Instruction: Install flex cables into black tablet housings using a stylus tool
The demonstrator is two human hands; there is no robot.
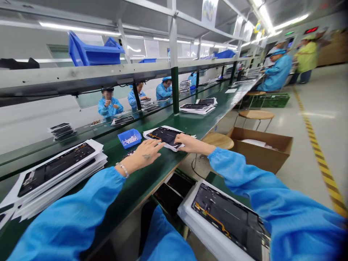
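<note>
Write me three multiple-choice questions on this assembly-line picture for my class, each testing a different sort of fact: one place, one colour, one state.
1. Where is the small blue bin?
A) On the green workbench, beyond the left hand
B) Inside a cardboard box
C) On the floor

2. What colour are the person's sleeves?
A) Yellow
B) Blue
C) White

3. What state is the cardboard box in?
A) Taped shut
B) Upside down
C) Open at the top

Answers:
1. A, because it sits on the bench top.
2. B, because both arms show blue cloth to the cuffs.
3. C, because its inside and white contents show.
</note>
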